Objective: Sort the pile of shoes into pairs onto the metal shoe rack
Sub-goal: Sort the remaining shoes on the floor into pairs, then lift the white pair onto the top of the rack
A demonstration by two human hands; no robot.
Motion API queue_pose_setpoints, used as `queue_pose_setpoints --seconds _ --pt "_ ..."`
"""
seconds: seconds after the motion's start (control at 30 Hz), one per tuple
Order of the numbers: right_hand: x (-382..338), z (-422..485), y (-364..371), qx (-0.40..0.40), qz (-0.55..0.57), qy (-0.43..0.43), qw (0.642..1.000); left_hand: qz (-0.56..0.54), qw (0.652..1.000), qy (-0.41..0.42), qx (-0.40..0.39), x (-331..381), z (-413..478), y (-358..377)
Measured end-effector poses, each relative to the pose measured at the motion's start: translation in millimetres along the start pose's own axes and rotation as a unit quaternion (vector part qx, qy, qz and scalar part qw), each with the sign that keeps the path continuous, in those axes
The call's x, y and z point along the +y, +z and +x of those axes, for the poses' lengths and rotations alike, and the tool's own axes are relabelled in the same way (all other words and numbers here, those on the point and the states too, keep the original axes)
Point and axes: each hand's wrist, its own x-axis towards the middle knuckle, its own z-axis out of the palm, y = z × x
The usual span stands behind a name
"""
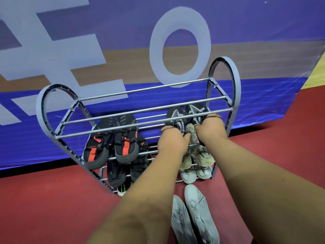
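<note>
Hands are reaching into the metal shoe rack (pixel 133 110) under its top bars. At about one o'clock from the picture's centre, the left hand (pixel 171 142) is gripping the black-and-white shoe (pixel 174 117) on the left, and the right hand (pixel 210 130) is clutching its partner (pixel 195 110), fingers curled over the heels. At ten o'clock, black-and-orange shoes (pixel 109 143) are lying paired on a shelf. Beige shoes (pixel 202 156) are sitting below the hands. At five o'clock, pale grey shoes (pixel 195 212) are resting on the red floor (pixel 44 199), just in front of the rack.
</note>
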Motion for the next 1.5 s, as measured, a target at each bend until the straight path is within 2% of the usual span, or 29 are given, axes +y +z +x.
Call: queue_pose_setpoints --seconds 0.13,0.23,0.4,0.63,0.9,1.07,1.13,1.27,1.33,1.4,1.5 --pt "5 6 -2 -0.033 -0.056 0.019 0.998 0.019 0.997 0.018 -0.078 1 2 3" --pt "5 4 -2 -0.062 -0.033 0.011 0.997 0.022 0.993 0.020 -0.113 0 1 -3" --pt "11 -3 -4 -0.106 -0.074 -0.010 0.992 -0.024 0.998 0.020 -0.061 -1 -7 -5" --pt "13 -3 -10 -0.051 -0.069 -0.079 0.993 -0.066 0.996 0.002 -0.052 6 -19 -7" --pt "9 -15 -18 -0.080 -0.089 -0.068 0.990 -0.025 0.997 0.033 -0.065 -12 -23 -13" --pt "15 -45 -37 -0.074 -0.104 -0.086 0.988 -0.011 0.999 0.049 -0.008 -22 -49 -29" --pt "21 -63 -43 -0.073 -0.099 -0.084 0.989 -0.037 0.999 0.034 -0.012 -24 -64 -34" --pt "28 -94 -56 -0.049 -0.072 -0.113 0.990 -0.038 0.992 0.041 -0.110 -34 -95 -41" --pt "32 -103 -59 -0.039 -0.073 -0.144 0.986 0.001 0.980 0.045 -0.194 -43 -109 -44" --pt "38 -109 -56 -0.051 -0.043 -0.136 0.988 0.056 0.965 0.015 -0.256 -57 -117 -44" --pt "58 -123 -31 -0.092 -0.030 -0.103 0.990 0.056 0.957 -0.029 -0.282 -85 -122 -23"
